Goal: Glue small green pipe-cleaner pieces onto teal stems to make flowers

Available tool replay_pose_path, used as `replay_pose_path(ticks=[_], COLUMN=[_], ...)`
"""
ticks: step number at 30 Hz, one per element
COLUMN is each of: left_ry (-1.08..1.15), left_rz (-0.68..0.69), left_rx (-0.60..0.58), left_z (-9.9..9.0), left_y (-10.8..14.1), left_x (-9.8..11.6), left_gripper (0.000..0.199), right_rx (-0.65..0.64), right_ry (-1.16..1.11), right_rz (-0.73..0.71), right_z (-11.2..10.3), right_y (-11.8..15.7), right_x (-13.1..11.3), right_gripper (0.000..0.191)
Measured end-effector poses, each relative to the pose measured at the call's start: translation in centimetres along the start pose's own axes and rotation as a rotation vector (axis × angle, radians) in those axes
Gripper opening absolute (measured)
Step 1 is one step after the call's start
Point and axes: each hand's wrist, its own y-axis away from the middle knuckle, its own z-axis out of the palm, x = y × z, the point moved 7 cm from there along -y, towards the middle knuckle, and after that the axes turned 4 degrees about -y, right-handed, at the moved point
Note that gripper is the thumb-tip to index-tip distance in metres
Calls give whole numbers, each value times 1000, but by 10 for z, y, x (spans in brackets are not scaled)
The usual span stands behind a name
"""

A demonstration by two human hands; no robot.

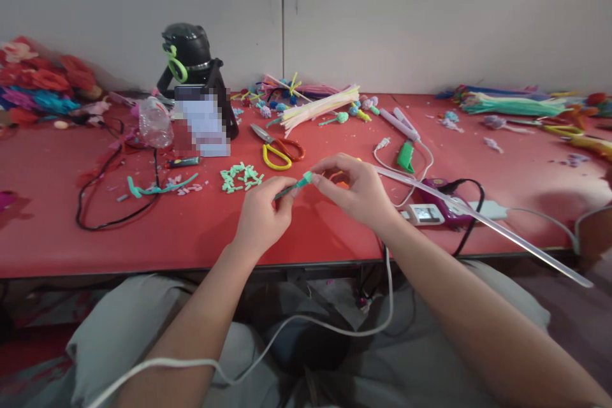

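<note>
Between my hands is a small green fuzzy piece (303,181), which looks like pipe cleaner, with a dark thin part running back under my left thumb. My left hand (265,211) is closed, pinching this piece between thumb and fingers. The fingertips of my right hand (356,190) close on its upper right end. Left of it, a loose pile of short mint-green cut pieces (241,177) lies on the red table. Scissors (278,148) with yellow and orange handles lie behind my hands. An orange item (340,182) is mostly hidden behind my right hand.
A long clear rod (482,220) slants across my right forearm's far side. A phone (205,121) leans on a black stand, its screen blurred. Bundles of pipe cleaners (320,109), a lilac tool (400,124), a purple device (449,204) and cables surround the red table (191,242).
</note>
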Motion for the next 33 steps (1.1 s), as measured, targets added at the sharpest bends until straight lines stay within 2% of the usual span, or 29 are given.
replay_pose_path(ticks=[18, 26, 33], left_ry=[22, 19, 37], left_rz=[-8, -60, -61], left_rx=[-23, -38, -59], left_z=[1, 1, 3], left_y=[0, 0, 1], left_x=[3, 0, 1], left_gripper=[14, 16, 16], right_rx=[-21, -4, -20], right_ry=[95, 16, 74], right_rz=[-23, 61, 24], right_z=[2, -2, 3], right_y=[1, -1, -1], right_x=[4, 5, 3], right_gripper=[7, 19, 18])
